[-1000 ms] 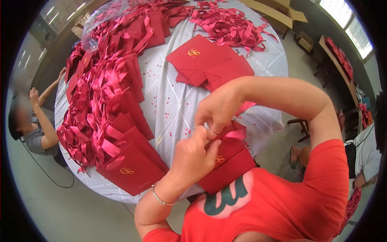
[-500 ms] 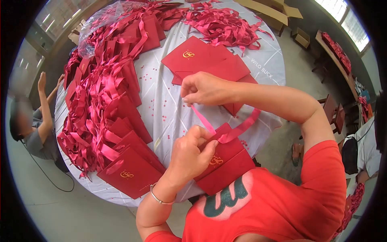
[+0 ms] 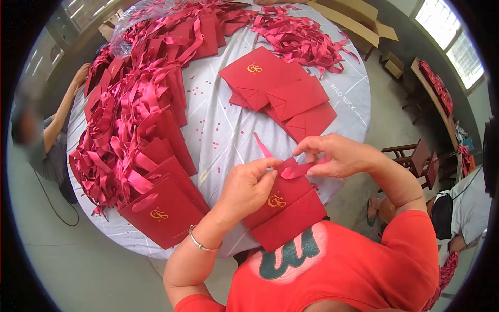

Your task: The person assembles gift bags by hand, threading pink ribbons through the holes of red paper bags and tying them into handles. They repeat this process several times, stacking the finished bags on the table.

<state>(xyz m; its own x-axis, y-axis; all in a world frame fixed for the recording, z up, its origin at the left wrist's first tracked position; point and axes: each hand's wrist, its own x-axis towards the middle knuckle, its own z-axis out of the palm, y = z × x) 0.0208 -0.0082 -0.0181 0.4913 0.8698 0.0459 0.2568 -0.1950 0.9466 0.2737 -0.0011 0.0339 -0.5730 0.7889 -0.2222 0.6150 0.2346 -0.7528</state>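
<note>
A red paper gift bag [image 3: 285,208] with a gold emblem lies flat at the table edge, against my shirt. My left hand [image 3: 245,188] pinches its upper edge between thumb and forefinger. Through the top of the bag runs a pink-red ribbon [image 3: 295,170], and one loose end sticks up beyond the edge. My right hand [image 3: 340,156] has the ribbon between its curled fingers, just right of the bag's top. The exact spot where the ribbon passes through the bag is partly hidden by my fingers.
Flat red bags [image 3: 275,86] lie stacked ahead. Bags with ribbon handles [image 3: 135,125] crowd the left side, and loose ribbons [image 3: 301,39] are heaped at the back. Red dots are scattered over the white tablecloth [image 3: 208,114]. Another person's arm [image 3: 65,106] reaches in at left.
My right hand has come down and right, from above the bag to the ribbon beside its top. The ribbon's loop has shrunk. The other person's arm has lowered toward the bags.
</note>
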